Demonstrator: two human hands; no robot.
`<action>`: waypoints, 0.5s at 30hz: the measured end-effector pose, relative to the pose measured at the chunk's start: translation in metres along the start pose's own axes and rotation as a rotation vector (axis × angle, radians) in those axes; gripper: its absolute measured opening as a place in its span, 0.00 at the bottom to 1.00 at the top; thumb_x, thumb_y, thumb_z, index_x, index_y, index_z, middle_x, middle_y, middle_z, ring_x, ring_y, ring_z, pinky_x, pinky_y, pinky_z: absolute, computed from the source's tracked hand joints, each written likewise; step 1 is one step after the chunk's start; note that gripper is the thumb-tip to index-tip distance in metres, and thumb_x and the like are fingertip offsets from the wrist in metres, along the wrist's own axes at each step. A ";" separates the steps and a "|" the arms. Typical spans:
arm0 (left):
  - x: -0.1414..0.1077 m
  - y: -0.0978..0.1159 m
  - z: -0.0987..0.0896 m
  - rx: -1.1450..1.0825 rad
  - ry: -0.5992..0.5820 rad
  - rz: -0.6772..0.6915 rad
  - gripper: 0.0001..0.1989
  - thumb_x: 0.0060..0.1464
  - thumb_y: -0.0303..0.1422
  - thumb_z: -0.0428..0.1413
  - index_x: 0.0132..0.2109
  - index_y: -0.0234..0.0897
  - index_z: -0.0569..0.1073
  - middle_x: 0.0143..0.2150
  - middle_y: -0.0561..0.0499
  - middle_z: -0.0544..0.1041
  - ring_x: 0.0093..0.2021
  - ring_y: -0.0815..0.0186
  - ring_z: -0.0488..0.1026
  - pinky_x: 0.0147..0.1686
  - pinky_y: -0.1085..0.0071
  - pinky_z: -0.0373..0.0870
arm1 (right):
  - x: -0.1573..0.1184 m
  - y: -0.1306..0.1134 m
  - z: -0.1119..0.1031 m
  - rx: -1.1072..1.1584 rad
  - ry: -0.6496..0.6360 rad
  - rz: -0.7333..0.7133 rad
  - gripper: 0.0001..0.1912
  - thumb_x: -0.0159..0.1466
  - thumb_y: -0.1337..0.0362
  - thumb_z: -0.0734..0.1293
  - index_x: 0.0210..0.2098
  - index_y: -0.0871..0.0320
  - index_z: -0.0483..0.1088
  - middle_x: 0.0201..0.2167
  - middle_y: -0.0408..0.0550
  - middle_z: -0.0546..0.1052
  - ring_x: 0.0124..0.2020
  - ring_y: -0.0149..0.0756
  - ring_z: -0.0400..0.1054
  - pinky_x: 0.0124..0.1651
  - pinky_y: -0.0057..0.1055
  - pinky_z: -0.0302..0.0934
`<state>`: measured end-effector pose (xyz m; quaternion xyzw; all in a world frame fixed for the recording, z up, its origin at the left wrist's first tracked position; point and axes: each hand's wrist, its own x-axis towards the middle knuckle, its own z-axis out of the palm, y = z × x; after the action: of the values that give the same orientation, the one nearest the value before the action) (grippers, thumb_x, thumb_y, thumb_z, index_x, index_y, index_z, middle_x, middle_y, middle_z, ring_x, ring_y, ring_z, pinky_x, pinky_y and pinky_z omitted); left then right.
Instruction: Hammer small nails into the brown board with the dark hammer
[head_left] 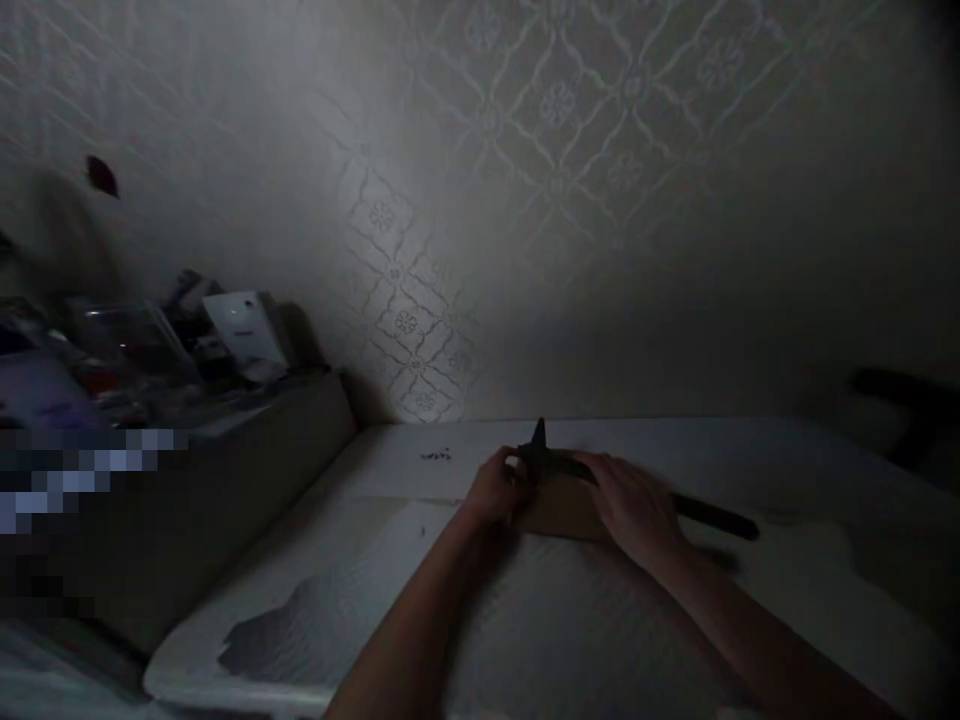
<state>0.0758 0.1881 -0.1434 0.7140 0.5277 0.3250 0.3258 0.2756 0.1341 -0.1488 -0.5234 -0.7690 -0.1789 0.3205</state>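
Observation:
A dark hammer (709,512) lies slantwise, its long handle running out to the right and its pointed head standing up at the left end. My right hand (634,505) is wrapped over the handle, partway along it. Close against the hammer head is my left hand (499,488), with thumb and fingers curled into a pinch. What those fingertips hold is too dark to make out. Beneath the hammer, between both hands, is a flat brown board (566,508), partly covered by my hands.
The hands work over a white table (390,545) with a worn grey patch (300,635) and small dark marks (436,455). Patterned wallpaper (555,185) rises behind it. On the left, a cabinet (247,480) bears a white box (244,328) and clutter. A dark object (911,400) juts in from the right.

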 end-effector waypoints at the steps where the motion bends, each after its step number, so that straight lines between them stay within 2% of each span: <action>1: 0.000 0.000 0.000 -0.005 -0.001 -0.002 0.27 0.38 0.21 0.60 0.49 0.34 0.66 0.30 0.51 0.76 0.29 0.68 0.71 0.29 0.77 0.64 | 0.000 0.000 0.000 0.001 -0.007 0.004 0.16 0.61 0.73 0.57 0.47 0.56 0.64 0.42 0.47 0.74 0.41 0.37 0.69 0.42 0.33 0.59; 6: 0.001 -0.002 0.000 -0.034 -0.017 -0.007 0.24 0.41 0.22 0.59 0.48 0.34 0.66 0.30 0.51 0.76 0.27 0.70 0.71 0.28 0.77 0.64 | 0.000 0.002 0.001 0.003 0.013 0.022 0.16 0.62 0.72 0.58 0.49 0.55 0.63 0.42 0.47 0.75 0.41 0.37 0.69 0.43 0.33 0.60; 15: 0.000 0.005 -0.001 -0.018 -0.009 -0.048 0.24 0.39 0.22 0.60 0.46 0.34 0.67 0.29 0.53 0.75 0.27 0.70 0.70 0.27 0.77 0.63 | 0.000 0.001 0.001 0.000 -0.015 0.024 0.16 0.62 0.72 0.58 0.49 0.55 0.63 0.42 0.47 0.74 0.41 0.37 0.69 0.42 0.34 0.60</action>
<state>0.0773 0.1874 -0.1389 0.6996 0.5403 0.3186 0.3423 0.2757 0.1353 -0.1493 -0.5340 -0.7650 -0.1708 0.3170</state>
